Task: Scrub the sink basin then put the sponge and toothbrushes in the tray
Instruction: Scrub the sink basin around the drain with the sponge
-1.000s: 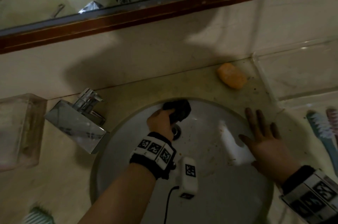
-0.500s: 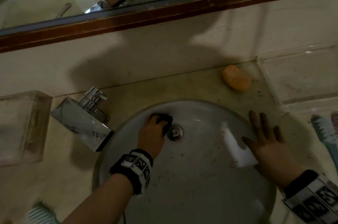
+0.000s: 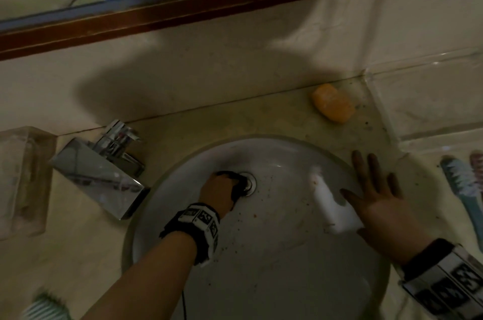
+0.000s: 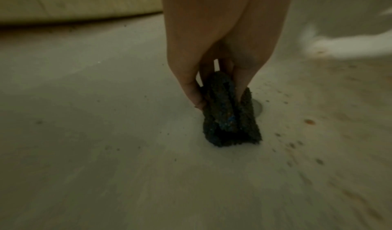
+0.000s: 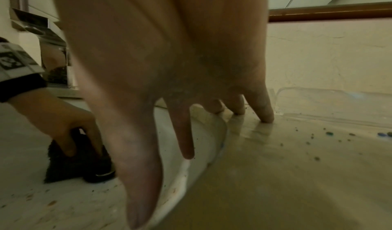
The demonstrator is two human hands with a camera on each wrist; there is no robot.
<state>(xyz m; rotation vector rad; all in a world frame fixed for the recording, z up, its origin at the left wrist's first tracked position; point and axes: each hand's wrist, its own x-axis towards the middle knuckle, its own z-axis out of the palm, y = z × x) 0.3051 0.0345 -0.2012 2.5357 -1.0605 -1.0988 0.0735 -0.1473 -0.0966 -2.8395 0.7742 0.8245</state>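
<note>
Dark sponge (image 4: 230, 114) pinched in left hand (image 3: 218, 193) grip, pressed on basin (image 3: 261, 267) beside drain (image 3: 249, 183). Right hand (image 3: 384, 204), fingers spread, braces the rim. Specks remain: scrubbing unfinished; toothbrushes (image 3: 462, 183) lie on the surface, tray (image 3: 418, 100) unfilled.

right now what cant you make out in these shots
- Drain: head view, half covered by the sponge the left hand grips.
- Toothbrushes: head view, cut by the right edge.
- Brush: head view, blurred, cut by the bottom edge.
- Basin: left wrist view, smeared by motion.
</note>
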